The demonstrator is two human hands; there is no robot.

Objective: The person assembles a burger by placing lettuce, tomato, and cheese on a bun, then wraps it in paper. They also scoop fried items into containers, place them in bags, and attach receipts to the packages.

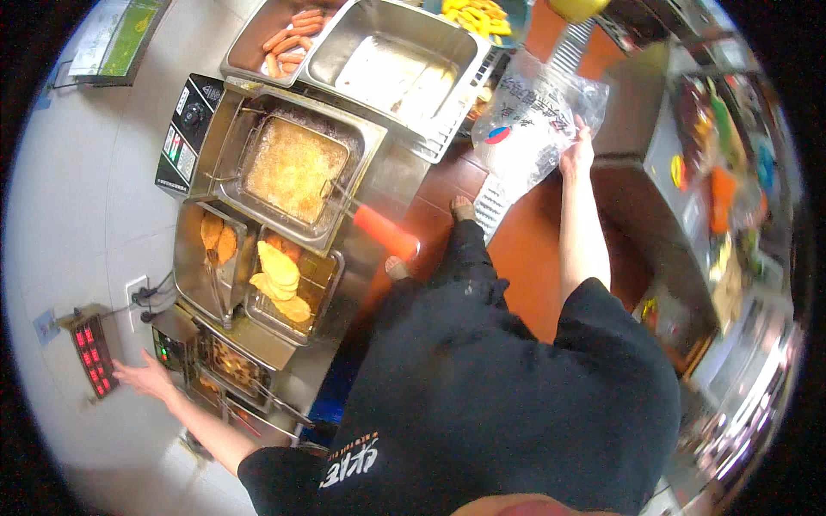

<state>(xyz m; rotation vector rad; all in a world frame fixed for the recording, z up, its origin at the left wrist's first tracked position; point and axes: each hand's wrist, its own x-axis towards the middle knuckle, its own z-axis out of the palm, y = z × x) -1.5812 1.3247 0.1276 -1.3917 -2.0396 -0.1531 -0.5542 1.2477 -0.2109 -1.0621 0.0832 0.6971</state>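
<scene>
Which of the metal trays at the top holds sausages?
The left tray holds the sausages. The larger tray to its right looks nearly empty, showing bare metal.

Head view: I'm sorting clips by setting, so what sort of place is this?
Most likely a fast-food or snack-shop kitchen: a bubbling deep fryer with an orange-handled basket, steel trays of fried patties and sausages.

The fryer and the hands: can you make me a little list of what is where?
left hand: reaches out to a wall timer with red lights
right hand: holds a clear plastic bag
fryer: basket in bubbling oil, red handle
tray beside fryer: golden fried pieces
top pans: sausages; one metal pan looks empty
floor: red
</scene>
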